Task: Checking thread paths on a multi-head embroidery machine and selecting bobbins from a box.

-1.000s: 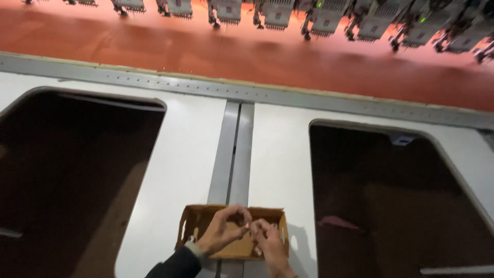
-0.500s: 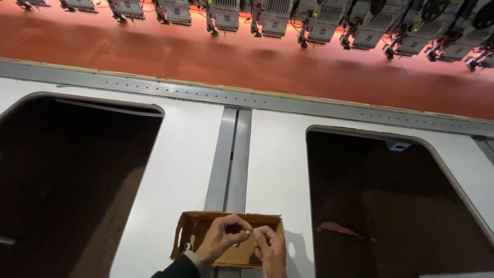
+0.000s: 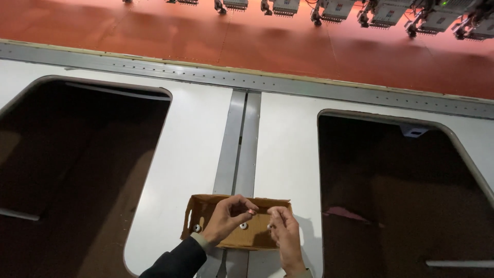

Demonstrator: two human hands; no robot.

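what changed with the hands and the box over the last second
Little changed. Both hands stayed over the shallow cardboard box; the left hand now pinches a small reddish piece at its fingertips, and the right hand stays close beside it. The view drifted slightly. The box kept its place on the white table, small round parts still inside.

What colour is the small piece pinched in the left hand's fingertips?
Coppery orange; the small piece in the left hand shows best in the head view.
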